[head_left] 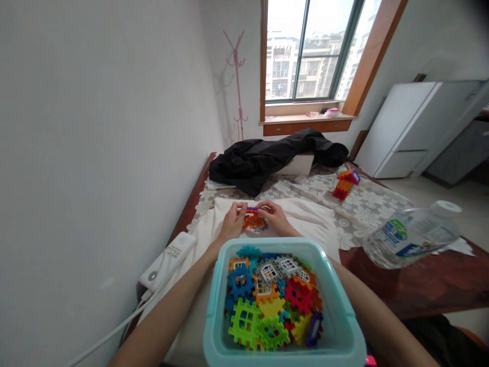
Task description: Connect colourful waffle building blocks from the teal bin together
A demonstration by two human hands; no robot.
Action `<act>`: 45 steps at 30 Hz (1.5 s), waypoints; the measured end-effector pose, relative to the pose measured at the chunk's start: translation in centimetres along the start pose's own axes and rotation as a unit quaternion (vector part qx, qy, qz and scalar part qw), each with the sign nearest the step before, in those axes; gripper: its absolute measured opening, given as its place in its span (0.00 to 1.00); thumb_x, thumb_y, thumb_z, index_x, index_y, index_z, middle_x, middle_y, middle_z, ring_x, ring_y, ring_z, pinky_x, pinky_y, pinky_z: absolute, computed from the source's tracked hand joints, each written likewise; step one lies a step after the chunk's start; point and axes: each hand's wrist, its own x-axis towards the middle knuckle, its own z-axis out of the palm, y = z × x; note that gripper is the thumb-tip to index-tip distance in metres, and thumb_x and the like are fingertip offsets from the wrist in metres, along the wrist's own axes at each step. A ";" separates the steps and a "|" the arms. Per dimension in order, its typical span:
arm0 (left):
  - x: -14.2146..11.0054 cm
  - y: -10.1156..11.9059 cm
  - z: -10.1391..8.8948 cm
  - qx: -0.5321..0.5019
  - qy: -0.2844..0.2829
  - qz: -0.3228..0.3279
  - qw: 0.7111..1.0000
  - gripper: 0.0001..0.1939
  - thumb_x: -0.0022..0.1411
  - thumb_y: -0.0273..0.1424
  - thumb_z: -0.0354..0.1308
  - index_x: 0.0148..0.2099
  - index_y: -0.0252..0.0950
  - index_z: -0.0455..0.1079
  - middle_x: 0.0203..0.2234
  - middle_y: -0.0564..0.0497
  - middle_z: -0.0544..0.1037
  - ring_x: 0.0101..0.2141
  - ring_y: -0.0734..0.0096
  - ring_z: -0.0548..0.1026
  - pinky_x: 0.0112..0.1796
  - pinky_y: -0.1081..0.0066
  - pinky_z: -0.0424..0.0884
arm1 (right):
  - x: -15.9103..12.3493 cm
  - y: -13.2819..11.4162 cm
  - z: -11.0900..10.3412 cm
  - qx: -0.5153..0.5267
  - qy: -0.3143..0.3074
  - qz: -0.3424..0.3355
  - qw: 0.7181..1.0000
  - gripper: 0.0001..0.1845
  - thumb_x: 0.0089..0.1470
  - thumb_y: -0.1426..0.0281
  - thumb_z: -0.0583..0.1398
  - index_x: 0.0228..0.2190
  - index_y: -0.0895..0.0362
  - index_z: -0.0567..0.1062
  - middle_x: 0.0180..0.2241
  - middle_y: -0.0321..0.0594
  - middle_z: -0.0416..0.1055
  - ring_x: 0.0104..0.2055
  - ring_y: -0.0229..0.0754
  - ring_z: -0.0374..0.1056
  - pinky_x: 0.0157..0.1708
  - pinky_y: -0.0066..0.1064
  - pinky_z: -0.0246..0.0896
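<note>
My left hand (232,220) and my right hand (273,216) meet over a white cloth (309,224) on the table, fingers pinched on a small cluster of interlocking plastic blocks (252,217), orange with a purple piece on top. Close in front of me stands a teal plastic bin (336,326) filled with several colourful waffle-style blocks (271,306) in green, blue, red, orange and grey. Both forearms pass on either side of the bin.
A built block tower (345,184) stands on the lace tablecloth at the right. A clear water bottle (412,233) lies at the right edge. A white power strip (168,259) with cable sits left. A black garment (267,155) lies at the back.
</note>
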 end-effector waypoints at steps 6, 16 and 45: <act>-0.1 0.7 -0.3 0.026 0.016 0.037 0.999 0.20 0.77 0.51 0.57 0.51 0.39 0.76 0.45 0.46 0.85 0.47 0.59 0.83 0.51 0.62 0.77 | 0.0 0.4 -0.1 0.012 -0.019 0.019 1.000 0.20 0.53 0.54 0.75 0.40 0.52 0.81 0.35 0.38 0.83 0.36 0.43 0.77 0.33 0.31 0.71; 0.2 0.4 -0.5 0.022 0.033 0.057 0.998 0.20 0.76 0.49 0.59 0.53 0.39 0.78 0.48 0.44 0.85 0.48 0.58 0.83 0.52 0.60 0.77 | 0.3 0.3 -0.2 0.001 -0.019 -0.002 1.000 0.18 0.52 0.55 0.76 0.39 0.51 0.83 0.37 0.36 0.82 0.39 0.43 0.76 0.42 0.34 0.73; 1.1 0.2 -0.7 -0.156 -0.022 0.007 0.987 0.29 0.62 0.55 0.73 0.49 0.35 0.80 0.54 0.39 0.84 0.52 0.55 0.81 0.56 0.60 0.74 | 0.0 0.5 -0.6 -0.100 -0.047 -0.052 0.992 0.12 0.59 0.59 0.68 0.40 0.52 0.75 0.34 0.36 0.77 0.33 0.43 0.71 0.34 0.35 0.69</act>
